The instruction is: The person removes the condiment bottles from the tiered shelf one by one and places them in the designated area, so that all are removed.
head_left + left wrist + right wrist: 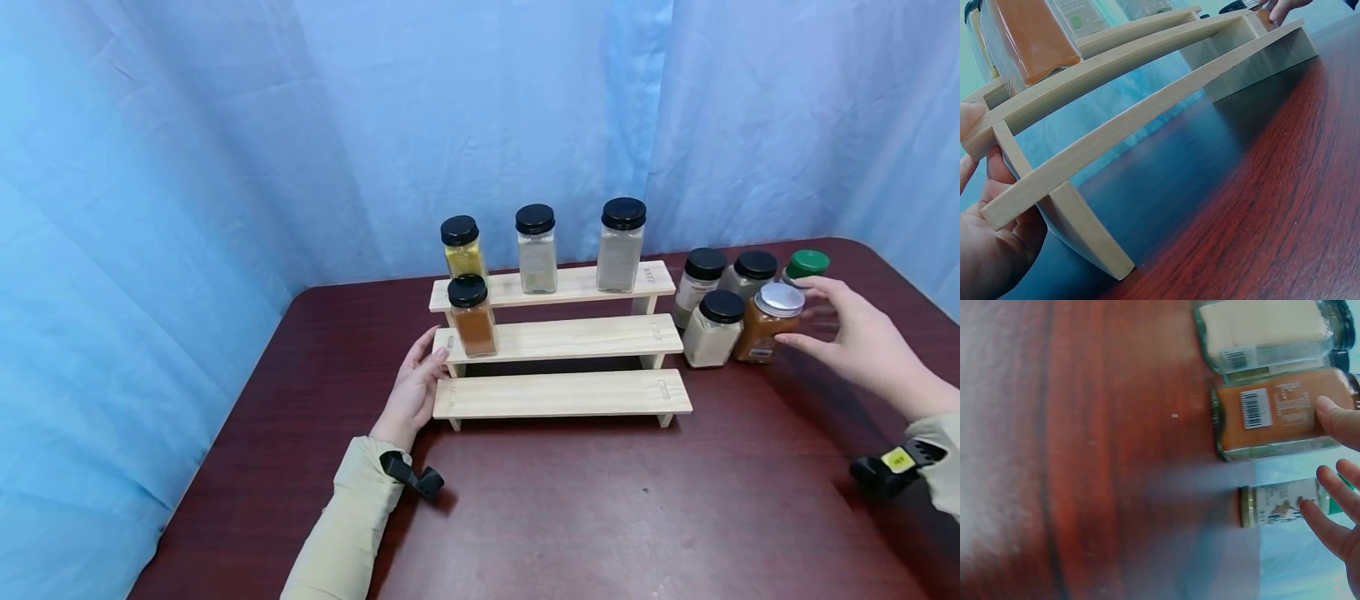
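Note:
A three-tier wooden rack (pixel 562 393) stands on the table. My left hand (pixel 414 390) grips its left end; in the left wrist view the thumb lies on the middle tier, with fingers curled beneath. On that tier sits a black-lidded jar of orange-brown powder (pixel 475 329). At the right, my right hand (pixel 862 337) reaches to a silver-lidded jar of orange-brown powder (pixel 759 337). In the right wrist view its thumb (pixel 1335 419) appears to touch the jar's face, while the other fingers are spread away from the jar.
The top tier bears a yellow-powder jar (pixel 463 250), a clear-looking jar (pixel 537 254) and a greyish jar (pixel 620 250). Beside the silver-lidded jar stand a cream-powder jar (pixel 712 337), two more black-lidded jars and a green-lidded jar (pixel 808 264). A blue curtain (pixel 480 125) hangs behind.

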